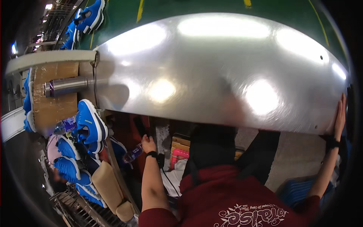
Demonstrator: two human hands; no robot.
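Observation:
My left hand (148, 144) is down below the near edge of the shiny metal table (196, 75), its fingers curled. A dark, narrow object (140, 126) rises just above the fingers, and a clear bottle with a purple label (133, 153) lies against their left side. Which of these the fingers grip, I cannot make out. At the far right, my right hand (341, 117) rests along the table's right edge with its fingers stretched out, holding nothing. Both wrists wear dark bands.
Blue-and-white sneakers (90, 123) stand on a rack to the left, several below. A steel flask (68, 86) lies beside brown cardboard (49, 108). More blue sneakers (90, 17) sit on the green surface (211, 6) beyond. A pink item (179, 156) and a blue crate (298, 189) are below.

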